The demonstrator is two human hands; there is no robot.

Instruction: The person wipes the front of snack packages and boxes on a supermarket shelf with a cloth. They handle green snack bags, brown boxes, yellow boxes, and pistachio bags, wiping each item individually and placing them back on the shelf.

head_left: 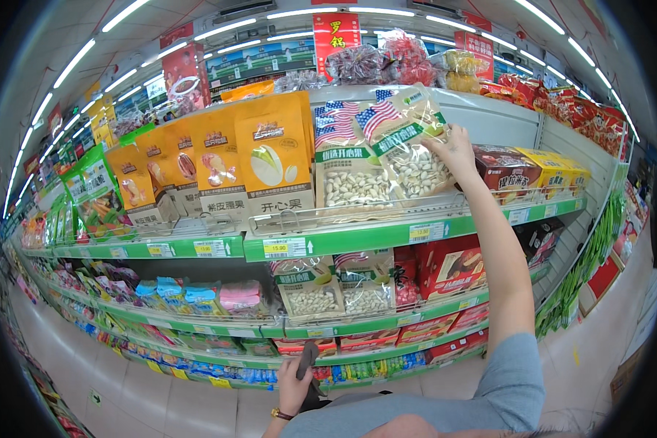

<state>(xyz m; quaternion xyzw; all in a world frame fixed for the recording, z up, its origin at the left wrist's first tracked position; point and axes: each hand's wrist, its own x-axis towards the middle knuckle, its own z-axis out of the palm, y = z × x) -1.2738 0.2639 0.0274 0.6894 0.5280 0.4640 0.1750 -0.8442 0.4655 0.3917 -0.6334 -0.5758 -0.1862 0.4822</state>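
Note:
My right hand [456, 155] reaches up to the upper shelf. Its fingers close on the right edge of a clear-fronted bag of pistachios [418, 174], which leans to the left. Beside it stands a similar pistachio bag [352, 188], partly overlapped by the held one. Low in front of me, my left hand [292, 387] is wrapped round a dark grey, handle-like thing [309, 356]; its lower part is hidden, so its kind does not show.
Orange nut pouches [271, 157] stand left of the pistachios, behind a low wire rail [288, 221]. Brown boxes [505, 174] and yellow boxes [558, 175] sit to the right. Below are more pistachio bags [306, 292] and red boxes [451, 264]. A grey side panel [573, 137] bounds the shelf.

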